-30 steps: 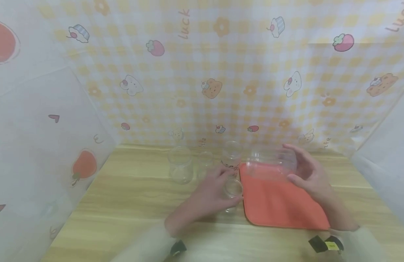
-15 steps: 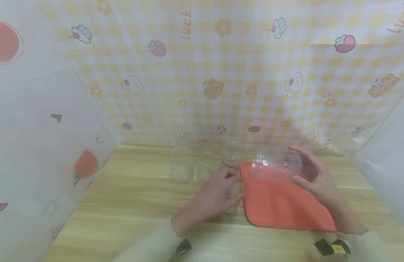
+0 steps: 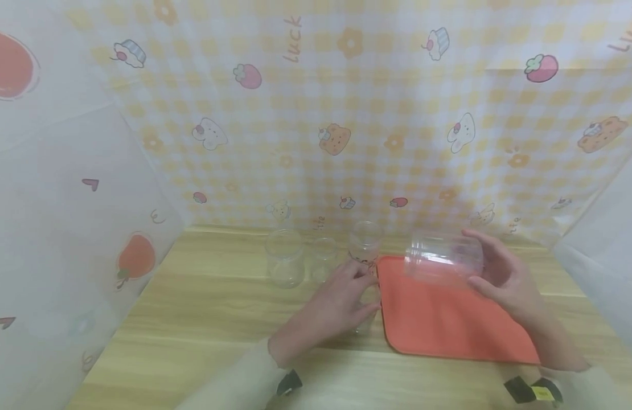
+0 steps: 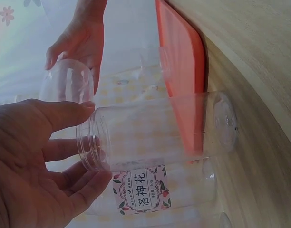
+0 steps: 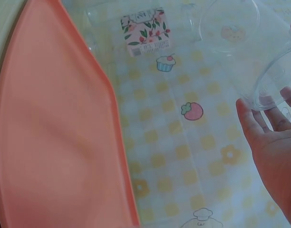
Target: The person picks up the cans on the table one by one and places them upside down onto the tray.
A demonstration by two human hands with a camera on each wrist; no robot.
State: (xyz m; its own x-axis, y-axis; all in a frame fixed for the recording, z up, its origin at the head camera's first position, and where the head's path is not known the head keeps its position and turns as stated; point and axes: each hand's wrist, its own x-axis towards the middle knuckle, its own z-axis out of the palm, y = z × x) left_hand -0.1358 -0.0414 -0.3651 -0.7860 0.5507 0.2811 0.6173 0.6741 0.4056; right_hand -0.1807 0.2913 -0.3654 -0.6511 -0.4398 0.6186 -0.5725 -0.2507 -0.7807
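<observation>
Here, left fingers [image 4: 69,113] pinch the upright jar [image 4: 145,130]; right fingers [image 5: 250,126], spread wide, grip the sideways jar [image 3: 441,259].

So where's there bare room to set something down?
The wooden table is bare left of the leftmost jar. The orange tray looks bare too, though the right grip holds a sideways jar above it. Between that leftmost jar and the tray it's crowded: other jars, one in the left grip.

Hazy light leaves white glare on the sideways jar [image 3: 443,257]
</observation>
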